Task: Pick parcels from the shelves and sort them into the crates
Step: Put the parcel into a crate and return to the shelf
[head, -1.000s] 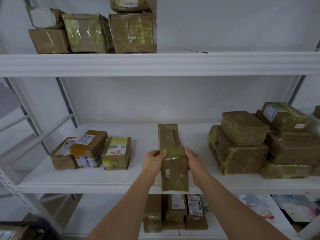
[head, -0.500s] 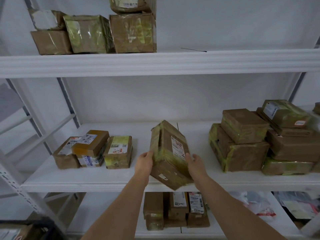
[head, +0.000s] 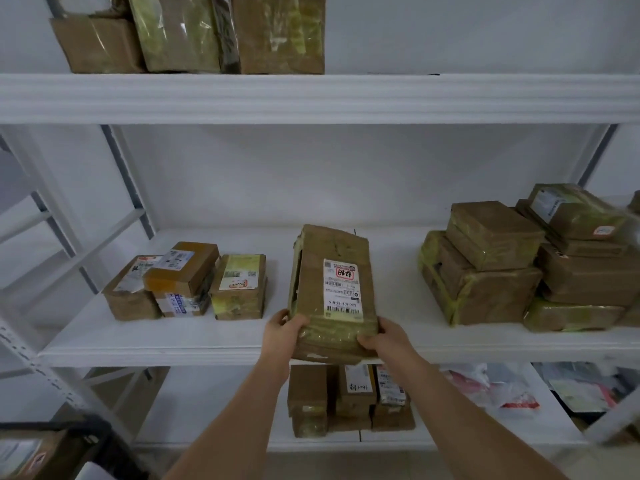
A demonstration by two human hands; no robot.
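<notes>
A long brown cardboard parcel (head: pixel 311 289) wrapped in yellowish tape is held at the front of the middle shelf (head: pixel 207 348). Its white shipping label with barcodes faces up. My left hand (head: pixel 282 332) grips its near left corner and my right hand (head: pixel 384 336) grips its near right corner. The near end of the parcel juts past the shelf's front edge. A dark crate (head: pixel 83 434) with a parcel inside shows at the bottom left corner.
Three small labelled parcels (head: pixel 187 282) sit left on the middle shelf; a stack of taped boxes (head: pixel 519 265) stands right. More boxes (head: pixel 194 32) fill the top shelf. The lower shelf holds upright parcels (head: pixel 349 396) and plastic mailers (head: pixel 502 386).
Both hands have turned the long parcel from standing on its narrow edge to lying flat, so its label now faces up. The view has dropped slightly.
</notes>
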